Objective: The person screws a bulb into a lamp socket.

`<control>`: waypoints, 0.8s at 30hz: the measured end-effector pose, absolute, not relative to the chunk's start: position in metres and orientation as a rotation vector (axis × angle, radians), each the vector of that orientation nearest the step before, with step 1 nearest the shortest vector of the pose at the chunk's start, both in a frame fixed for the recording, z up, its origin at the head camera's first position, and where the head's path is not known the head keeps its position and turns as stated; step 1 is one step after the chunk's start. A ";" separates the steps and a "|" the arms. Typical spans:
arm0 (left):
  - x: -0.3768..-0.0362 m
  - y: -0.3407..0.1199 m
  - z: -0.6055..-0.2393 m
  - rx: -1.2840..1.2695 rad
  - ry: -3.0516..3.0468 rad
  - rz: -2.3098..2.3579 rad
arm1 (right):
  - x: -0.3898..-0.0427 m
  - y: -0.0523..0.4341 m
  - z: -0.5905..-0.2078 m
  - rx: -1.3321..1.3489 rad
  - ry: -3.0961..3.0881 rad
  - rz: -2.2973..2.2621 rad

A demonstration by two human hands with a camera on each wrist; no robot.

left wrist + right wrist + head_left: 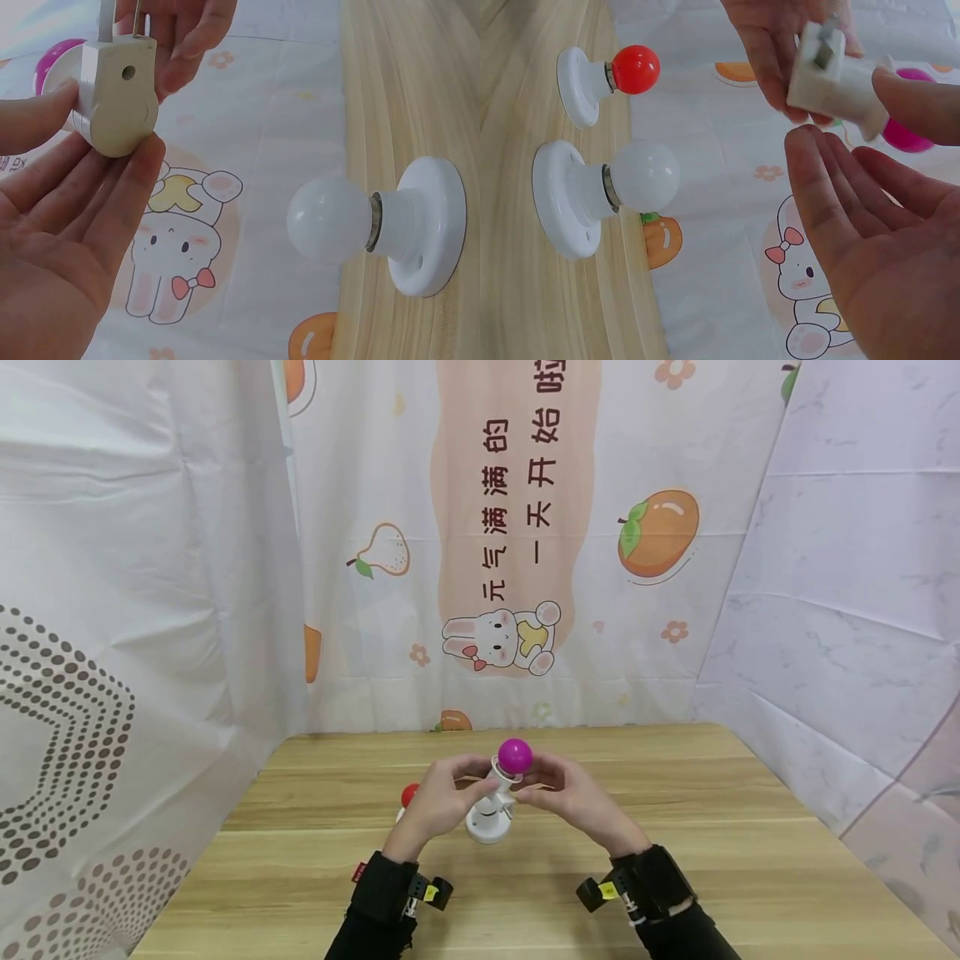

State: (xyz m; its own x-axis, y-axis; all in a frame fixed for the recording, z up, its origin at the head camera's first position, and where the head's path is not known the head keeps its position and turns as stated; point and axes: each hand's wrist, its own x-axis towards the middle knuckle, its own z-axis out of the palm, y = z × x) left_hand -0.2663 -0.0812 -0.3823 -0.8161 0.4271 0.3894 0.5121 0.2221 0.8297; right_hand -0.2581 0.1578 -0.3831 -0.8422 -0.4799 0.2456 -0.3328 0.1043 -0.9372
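Observation:
Raised over the table, a white plug-in lamp socket (120, 97) with metal prongs carries a magenta bulb (515, 756). My left hand (442, 795) pinches the socket, its thumb on one side and fingertips on the other. From the opposite side my right hand (576, 795) holds it too, the thumb (922, 105) at the flared collar beside the bulb and the fingers stretched along the body. The prongs (825, 54) point away from the bulb. Just beneath the hands, a white bulb (646, 176) is seated in a round white lamp base (487, 830).
A red bulb (636, 69) in a second round white base (577, 86) stands left of the white one, partly hidden by the left hand in the head view. The wooden table (675, 843) meets a printed curtain (390, 635) at its far edge.

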 end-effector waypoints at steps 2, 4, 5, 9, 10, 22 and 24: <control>-0.266 -0.080 -0.383 -0.936 -2.384 -1.689 | -0.259 0.156 -0.385 -0.845 2.239 -1.858; -0.266 -0.079 -0.384 -0.951 -2.384 -1.689 | -0.259 0.155 -0.386 -0.863 2.253 -1.867; -0.266 -0.078 -0.384 -0.959 -2.387 -1.691 | -0.259 0.155 -0.386 -0.858 2.265 -1.869; -0.266 -0.075 -0.386 -0.975 -2.393 -1.707 | -0.260 0.153 -0.388 -0.850 2.321 -1.852; -0.266 -0.074 -0.387 -0.977 -2.393 -1.712 | -0.260 0.153 -0.388 -0.855 2.340 -1.842; -0.266 -0.065 -0.393 -0.963 -2.467 -1.551 | -0.261 0.156 -0.392 -0.886 2.497 -1.727; -0.266 -0.062 -0.395 -0.968 -2.477 -1.524 | -0.262 0.158 -0.393 -0.881 2.522 -1.698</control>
State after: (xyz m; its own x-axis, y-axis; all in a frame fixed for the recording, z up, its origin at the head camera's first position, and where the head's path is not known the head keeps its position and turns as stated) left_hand -0.2662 -0.0621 -0.3953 -0.7979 0.4719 0.3751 0.5475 0.3069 0.7785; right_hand -0.2616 0.1582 -0.3932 -0.8447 -0.4310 0.3175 -0.4562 0.2695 -0.8481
